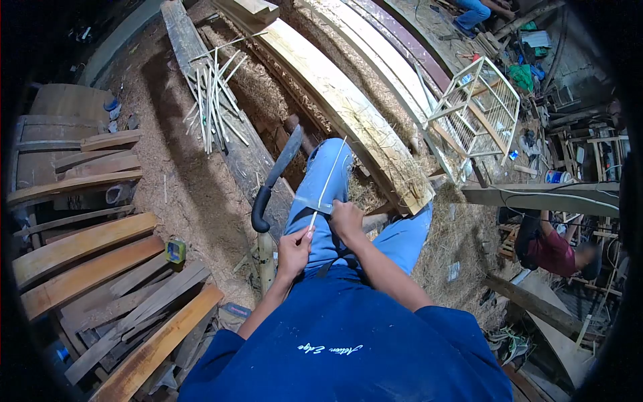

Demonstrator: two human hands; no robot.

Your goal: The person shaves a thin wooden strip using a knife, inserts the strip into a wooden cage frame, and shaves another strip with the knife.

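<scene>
My left hand (295, 253) is closed around the lower end of a thin pale stick (329, 175), which slants up along my right-side view of the jeans-covered thigh (307, 224). A flat metal blade (311, 204) lies across the stick. My right hand (347, 220) is closed on the blade's right end; any handle is hidden in the fist. Left of the thigh, a large knife (287, 155) with a black handle (260, 208) rests on a weathered plank (246, 157). Farther up that plank lies a loose pile of similar thin sticks (213, 107).
Thick pale beams (321, 74) run ahead of my knees. A slatted wooden cage (479, 114) stands at upper right. Cut boards (87, 248) and a yellow-green tape measure (175, 251) lie at left. Wood shavings cover the ground. A person in a maroon shirt (554, 253) is at right.
</scene>
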